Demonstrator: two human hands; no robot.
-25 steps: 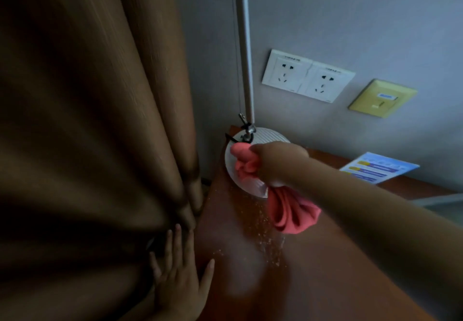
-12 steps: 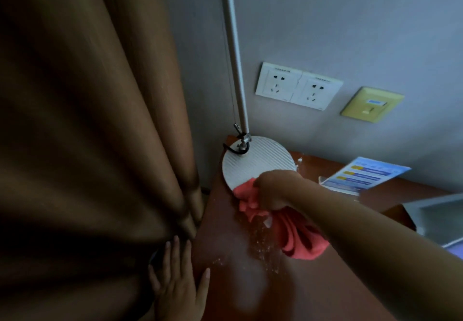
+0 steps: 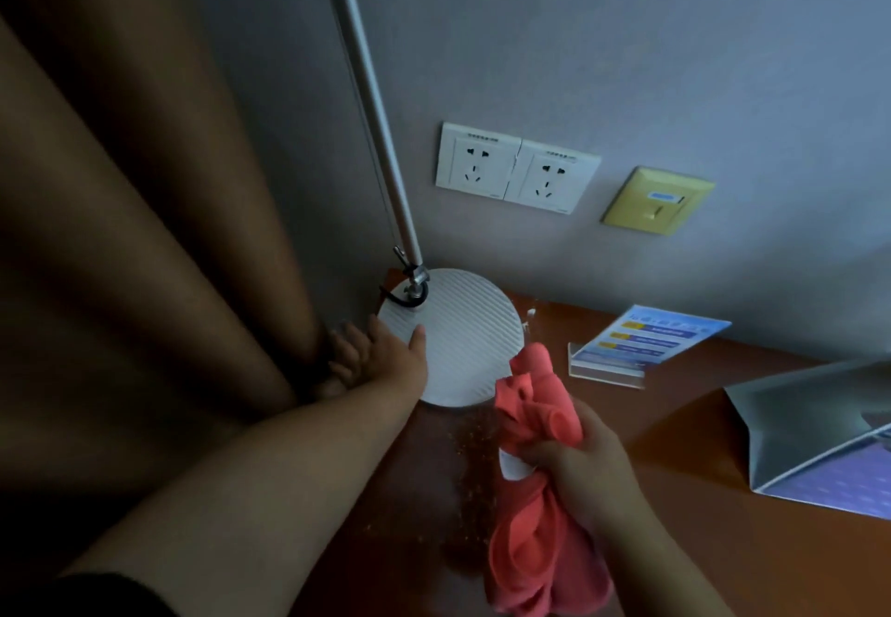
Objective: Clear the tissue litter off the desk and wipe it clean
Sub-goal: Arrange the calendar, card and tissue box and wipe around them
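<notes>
Now the right hand (image 3: 578, 472), grip clamped round a bunched coral-pink cloth (image 3: 545, 563), hangs just above the brown wooden desk (image 3: 675, 544) beside pale specks (image 3: 470, 452); the left hand (image 3: 381, 356) rests on the white ribbed round lamp base (image 3: 472, 341), its grip unclear.

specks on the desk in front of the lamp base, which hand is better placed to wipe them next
Right. The right hand grips the pink cloth just beside the specks; the left hand holds no cloth and rests against the lamp base edge, farther back.
</notes>
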